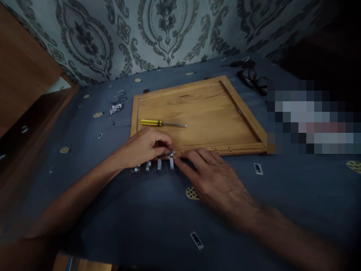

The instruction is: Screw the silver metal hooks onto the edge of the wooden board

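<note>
A framed wooden board [197, 113] lies on dark blue patterned cloth. Several small silvery metal hooks line its near edge; one hook [159, 164] sits left of the metal hook [172, 162] between my hands. My left hand [145, 146] is closed, thumb and index finger pinched at the top of that hook; whatever tiny piece they hold is hidden. From the right, my right hand [210, 175] steadies the same hook with its fingertips, the other fingers bent over the board's edge. On the board rests a yellow-handled screwdriver [162, 123].
Loose metal hooks [117, 105] are piled left of the board. Dark eyeglasses [254, 79] lie beyond its right corner, near a dark tool [239, 64]. A wooden panel [25, 64] stands at the left, and a patterned curtain [166, 30] hangs behind.
</note>
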`<state>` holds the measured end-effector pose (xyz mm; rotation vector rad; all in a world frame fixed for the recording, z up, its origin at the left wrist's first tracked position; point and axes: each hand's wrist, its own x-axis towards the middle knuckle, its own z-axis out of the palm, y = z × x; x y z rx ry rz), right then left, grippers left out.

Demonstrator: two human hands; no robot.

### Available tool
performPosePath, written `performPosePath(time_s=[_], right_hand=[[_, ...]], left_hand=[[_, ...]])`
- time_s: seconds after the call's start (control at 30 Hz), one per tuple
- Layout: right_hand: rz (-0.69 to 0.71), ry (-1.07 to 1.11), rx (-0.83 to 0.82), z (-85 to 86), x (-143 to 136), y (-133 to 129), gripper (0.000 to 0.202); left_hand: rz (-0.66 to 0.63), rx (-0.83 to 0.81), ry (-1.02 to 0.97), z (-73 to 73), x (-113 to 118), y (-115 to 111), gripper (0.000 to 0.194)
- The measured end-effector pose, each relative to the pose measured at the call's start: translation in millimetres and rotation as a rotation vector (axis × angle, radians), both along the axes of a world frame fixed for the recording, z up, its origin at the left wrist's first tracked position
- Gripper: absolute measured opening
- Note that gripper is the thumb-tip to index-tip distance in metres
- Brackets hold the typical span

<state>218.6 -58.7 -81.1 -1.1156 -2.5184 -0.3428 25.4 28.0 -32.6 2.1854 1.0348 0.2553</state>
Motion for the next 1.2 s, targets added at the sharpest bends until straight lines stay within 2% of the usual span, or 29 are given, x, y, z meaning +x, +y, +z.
performPosePath(time_s=[0.3,0.9,1.2], right_hand=[[0.002,0.003,-0.002,1.4,0.7,-0.9,0.028],[0.01,0.016,-0.009,0.7,-0.2,-0.2,0.029],[-0.005,0.003,0.0,1.1,-0.3,0.1,0.032]], left_hand=[[0.03,0.0,0.018,2.1,2.7,-0.4,0.005],[-0.023,0.055,0.073,3.6,4.7,-1.3,0.005],[-0.069,0.111,0.071,-1.7,6.1,-0.8,0.007]])
